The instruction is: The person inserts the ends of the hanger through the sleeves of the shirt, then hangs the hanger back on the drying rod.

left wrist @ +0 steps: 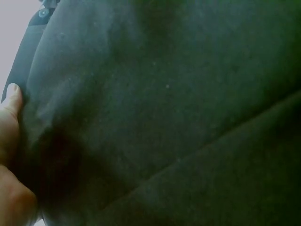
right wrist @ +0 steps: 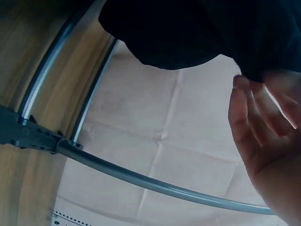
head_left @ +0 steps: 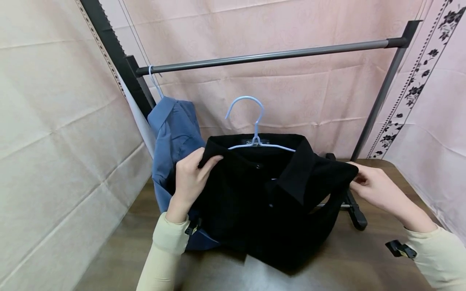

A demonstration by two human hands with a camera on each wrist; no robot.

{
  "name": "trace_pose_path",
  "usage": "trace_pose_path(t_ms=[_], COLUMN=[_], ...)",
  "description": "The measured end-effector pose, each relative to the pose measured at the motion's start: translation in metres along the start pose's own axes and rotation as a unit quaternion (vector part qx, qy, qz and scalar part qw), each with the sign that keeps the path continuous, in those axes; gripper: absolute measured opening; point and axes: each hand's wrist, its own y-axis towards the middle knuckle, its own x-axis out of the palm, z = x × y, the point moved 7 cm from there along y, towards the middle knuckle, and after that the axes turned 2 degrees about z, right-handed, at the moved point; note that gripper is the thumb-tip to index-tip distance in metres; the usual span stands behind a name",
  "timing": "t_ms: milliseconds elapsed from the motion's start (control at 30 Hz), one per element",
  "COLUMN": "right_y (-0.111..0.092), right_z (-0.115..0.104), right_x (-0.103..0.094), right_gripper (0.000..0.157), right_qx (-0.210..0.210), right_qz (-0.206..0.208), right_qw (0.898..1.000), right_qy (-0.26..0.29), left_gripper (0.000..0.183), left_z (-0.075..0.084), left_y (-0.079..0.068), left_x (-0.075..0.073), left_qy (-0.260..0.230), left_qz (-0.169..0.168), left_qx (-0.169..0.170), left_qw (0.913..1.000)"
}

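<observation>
A black collared shirt [head_left: 251, 190] hangs open at the neck around a light blue hanger [head_left: 256, 125]. The hanger's hook stands up out of the collar, below the rail and apart from it. At the shirt's left shoulder, beside the collar, my left hand [head_left: 190, 180] pinches the cloth, thumb in front and the other fingers hidden behind it. My right hand [head_left: 378, 186] pinches the right shoulder edge, drawing it out to the side. In the left wrist view the dark cloth [left wrist: 164, 117] fills most of the picture. The right wrist view shows fingertips meeting the shirt's edge [right wrist: 254, 70].
A grey metal rail [head_left: 269, 55] crosses behind on a black-jointed rack. On its left end a blue shirt [head_left: 176, 133] hangs from another light blue hanger [head_left: 155, 83], partly behind the black shirt. The rack's foot [head_left: 356, 214] rests on the wooden tabletop [head_left: 367, 250]. Pale cloth surrounds it.
</observation>
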Motion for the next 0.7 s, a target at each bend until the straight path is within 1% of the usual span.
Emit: trace_pose_path(t_ms=[67,133,167,233,300,400,433,533,600,700], right_y=[0.0,0.001,0.001,0.002,0.003,0.004,0.005,0.006,0.007,0.006], right_z=[-0.006,-0.013,-0.016,-0.024,-0.031,-0.043,-0.046,-0.055,-0.06,-0.065], right_x=[-0.008,-0.015,-0.018,-0.02,-0.021,-0.019,-0.018,-0.012,-0.008,-0.007], right_gripper=[0.037,0.042,0.042,0.041,0.04,0.041,0.042,0.046,0.042,0.028], right_qx=[-0.011,-0.028,-0.035,-0.053,-0.071,-0.079,-0.078,-0.092,-0.116,-0.158], right_qz=[0.031,0.055,0.059,0.054,0.044,0.023,0.019,0.006,0.006,0.028], right_qw=[0.999,0.996,0.995,0.991,0.988,0.989,0.991,0.992,0.99,0.984], right_qy=[0.023,0.06,0.078,0.112,0.126,0.121,0.112,0.086,0.078,0.077], left_gripper=[0.041,0.042,0.043,0.043,0.044,0.044,0.044,0.044,0.044,0.045], left_z=[-0.001,-0.002,-0.003,-0.003,-0.003,-0.003,-0.003,-0.003,-0.003,-0.003], left_y=[0.0,0.0,0.0,0.0,0.0,0.0,-0.001,-0.002,-0.002,-0.003], left_x=[0.0,0.0,0.0,0.001,0.002,0.005,0.006,0.01,0.013,0.016], left_qy=[0.006,0.013,0.015,0.015,0.013,0.008,0.008,-0.001,-0.004,-0.005], left_qz=[0.002,0.004,0.005,0.006,0.005,0.001,-0.002,-0.012,-0.019,-0.031], left_qx=[-0.004,-0.003,-0.002,-0.002,0.0,0.0,0.0,-0.004,-0.007,-0.015], left_qw=[1.0,0.9999,0.9999,0.9999,0.9999,1.0,1.0,0.9999,0.9998,0.9994])
